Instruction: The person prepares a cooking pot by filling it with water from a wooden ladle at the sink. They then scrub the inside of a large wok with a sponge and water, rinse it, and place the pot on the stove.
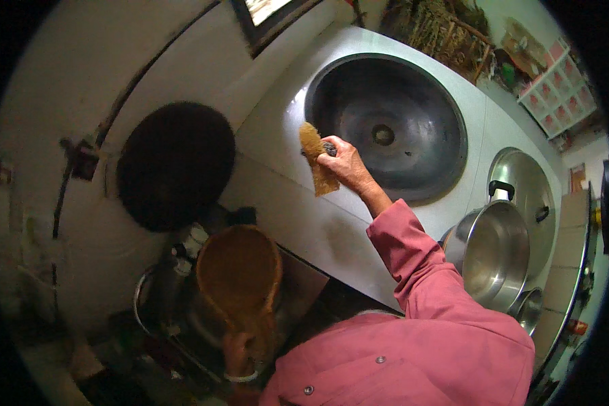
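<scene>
My right hand (pixel 346 163) grips a brown fibrous scrubber, perhaps a dried loofah (pixel 312 142), together with a grey scouring pad (pixel 330 148). It is over the left rim of a large dark wok (pixel 411 122) set into the tiled stove top (pixel 284 177). Low on the left, in shadow, my left hand (pixel 239 350) holds the handle of a round brown ladle or gourd scoop (pixel 239 269). Whether the scoop holds anything cannot be told.
A steel pot (pixel 497 254) and a large metal lid (pixel 528 203) are at the right. A dark round pan or lid (pixel 177 165) is against the left wall. Dry brushwood (pixel 436 30) and a white plastic basket (pixel 561 94) lie beyond the stove. A faucet (pixel 190 248) stands beside the scoop.
</scene>
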Demonstrator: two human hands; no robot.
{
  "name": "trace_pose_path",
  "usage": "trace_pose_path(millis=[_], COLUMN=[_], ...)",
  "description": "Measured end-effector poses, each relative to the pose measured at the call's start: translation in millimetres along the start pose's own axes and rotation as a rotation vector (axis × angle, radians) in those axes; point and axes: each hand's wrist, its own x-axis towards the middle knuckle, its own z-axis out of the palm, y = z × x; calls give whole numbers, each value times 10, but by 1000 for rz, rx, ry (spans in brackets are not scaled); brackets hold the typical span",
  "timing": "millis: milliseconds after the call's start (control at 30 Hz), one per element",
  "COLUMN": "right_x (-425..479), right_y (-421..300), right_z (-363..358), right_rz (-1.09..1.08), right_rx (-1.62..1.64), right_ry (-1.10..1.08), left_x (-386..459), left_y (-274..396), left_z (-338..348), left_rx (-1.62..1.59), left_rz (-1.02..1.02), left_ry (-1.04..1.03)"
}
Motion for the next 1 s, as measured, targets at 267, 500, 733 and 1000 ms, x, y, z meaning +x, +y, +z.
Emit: trace_pose_path(millis=[267,500,733,1000], right_x=[679,1028,1135,1576], right_y=[1225,2079,2980,3111], right_z=[-474,-1109,-617,-1522], right_rz=[196,341,196,-228], right_rx=[-225,-788,-1152,-1497], right_ry=[229,132,-670,183], left_x=[1889,3005,3240,3297], left_y=[1696,2103,2093,1762], left_z=[514,1088,1223,1329], left_rx=[-400,375,187,-228], left_rz=[-154,366,359,52], left_ry=[-112,113,260,200])
